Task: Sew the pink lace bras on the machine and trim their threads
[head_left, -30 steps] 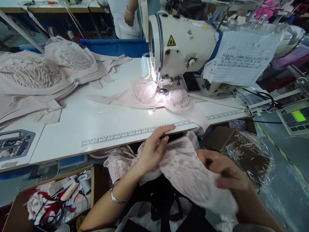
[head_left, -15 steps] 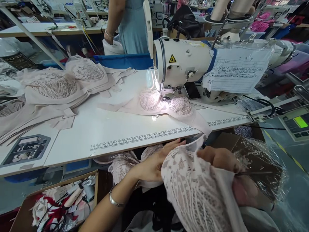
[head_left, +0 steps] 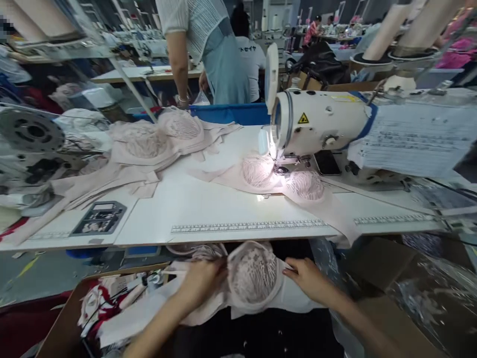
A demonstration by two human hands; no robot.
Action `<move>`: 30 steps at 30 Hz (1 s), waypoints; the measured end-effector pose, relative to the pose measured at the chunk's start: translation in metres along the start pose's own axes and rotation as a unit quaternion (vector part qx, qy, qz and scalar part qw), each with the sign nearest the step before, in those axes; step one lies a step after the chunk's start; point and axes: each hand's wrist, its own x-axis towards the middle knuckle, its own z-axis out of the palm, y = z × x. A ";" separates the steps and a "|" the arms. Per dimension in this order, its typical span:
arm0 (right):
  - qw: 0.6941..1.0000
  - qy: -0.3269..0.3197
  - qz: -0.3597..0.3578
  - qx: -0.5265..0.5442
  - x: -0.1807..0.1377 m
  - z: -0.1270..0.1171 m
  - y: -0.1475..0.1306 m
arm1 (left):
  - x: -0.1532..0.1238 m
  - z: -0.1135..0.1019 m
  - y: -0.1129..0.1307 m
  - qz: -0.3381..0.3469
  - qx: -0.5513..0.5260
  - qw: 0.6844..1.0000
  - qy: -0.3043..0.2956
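A pale pink lace bra is spread over my lap below the table edge, one patterned cup facing up. My right hand pinches its fabric just right of that cup, thumb and fingers together. On the other side my left hand, slightly blurred, is closed around the bra, its fingertips partly hidden. Another pale pink bra lies on the white table, its left cup at the lit needle area of the sewing machine.
A stack of similar bras lies at the table's left. A phone rests beside the machine. Below left stands a cardboard box of scraps; plastic wrap covers cartons at right. A person stands behind the table.
The bra has gone from being held up close at right to lying lower over my lap. My hands have moved apart to either side of its cup. The view has tilted up and shifted left.
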 end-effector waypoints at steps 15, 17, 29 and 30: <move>0.872 0.336 -0.228 -0.275 0.056 -0.121 0.003 | 0.149 -0.075 0.039 0.392 -0.005 0.905 0.166; 0.903 0.307 -0.112 -0.278 0.090 -0.148 0.006 | 0.187 -0.083 0.045 0.362 0.051 0.921 0.137; 0.956 0.160 0.006 -0.247 0.176 -0.189 0.046 | 0.231 -0.083 0.050 0.396 0.152 0.898 0.121; 0.952 0.146 -0.016 -0.267 0.173 -0.189 0.047 | 0.230 -0.083 0.051 0.389 0.144 0.902 0.121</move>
